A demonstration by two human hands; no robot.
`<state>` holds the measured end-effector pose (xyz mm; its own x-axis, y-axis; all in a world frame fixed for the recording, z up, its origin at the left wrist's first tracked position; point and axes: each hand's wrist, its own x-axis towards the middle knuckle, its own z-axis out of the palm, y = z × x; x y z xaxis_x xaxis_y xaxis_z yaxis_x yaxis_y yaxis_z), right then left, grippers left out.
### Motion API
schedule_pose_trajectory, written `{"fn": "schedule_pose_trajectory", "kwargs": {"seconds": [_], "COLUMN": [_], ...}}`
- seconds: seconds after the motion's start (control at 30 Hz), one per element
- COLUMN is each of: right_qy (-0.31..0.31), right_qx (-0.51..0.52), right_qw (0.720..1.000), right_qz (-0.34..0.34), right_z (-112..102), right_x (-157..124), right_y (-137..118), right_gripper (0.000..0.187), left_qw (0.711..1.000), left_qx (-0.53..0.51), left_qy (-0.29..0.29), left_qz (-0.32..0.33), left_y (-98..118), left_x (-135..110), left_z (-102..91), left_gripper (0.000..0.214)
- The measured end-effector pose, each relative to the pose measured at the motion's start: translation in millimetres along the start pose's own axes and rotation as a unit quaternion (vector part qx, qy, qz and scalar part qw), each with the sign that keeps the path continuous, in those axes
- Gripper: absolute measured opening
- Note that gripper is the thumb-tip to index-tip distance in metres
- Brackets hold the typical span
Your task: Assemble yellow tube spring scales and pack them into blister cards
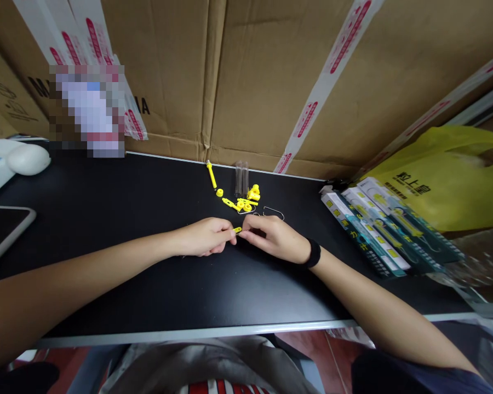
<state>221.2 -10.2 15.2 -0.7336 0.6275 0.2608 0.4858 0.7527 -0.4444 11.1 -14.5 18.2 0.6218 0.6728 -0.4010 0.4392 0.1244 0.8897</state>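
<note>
One yellow piece [238, 230]; left hand [209, 236] pinching it; right hand [275, 236] beside, grip unclear

Yellow piece [238, 230] partly hidden by left hand [209, 236], white-edged device [2, 234] cut off at left, pixelated patch [89, 112]

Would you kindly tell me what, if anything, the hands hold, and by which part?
The left hand pinches a small yellow piece by one end; whether the right hand holds anything is unclear.
</note>
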Motion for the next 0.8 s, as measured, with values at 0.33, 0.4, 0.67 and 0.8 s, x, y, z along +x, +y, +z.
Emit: {"fn": "schedule_pose_trajectory", "kwargs": {"seconds": [0.33, 0.4, 0.67, 0.8], "right_qy": [0.017, 0.02, 0.014, 0.019], "right_qx": [0.018, 0.034, 0.037, 0.035], "right_qw": [0.999, 0.999, 0.999, 0.999], "right_qz": [0.028, 0.026, 0.02, 0.02], "right_z": [-1.7, -0.9, -0.2, -0.2], "right_x": [0.7, 1.0, 0.6, 0.9], "right_y": [2.1, 2.6, 6.4, 5.5], "right_gripper": [0.019, 0.017, 0.024, 0.029], "left_qw": [1.0, 1.0, 0.999, 0.999], "left_qx": [0.012, 0.015, 0.033, 0.044], "left_qy": [-0.008, -0.004, -0.001, -0.001], "left_qz": [0.005, -0.006, -0.011, 0.0], "left_y": [-2.8, -1.0, 1.0, -0.8], "left_x": [2.1, 1.2, 0.6, 0.0], "left_z": [-2.0, -1.5, -0.7, -1.4], "left_gripper": [0.022, 0.02, 0.02, 0.024]}}
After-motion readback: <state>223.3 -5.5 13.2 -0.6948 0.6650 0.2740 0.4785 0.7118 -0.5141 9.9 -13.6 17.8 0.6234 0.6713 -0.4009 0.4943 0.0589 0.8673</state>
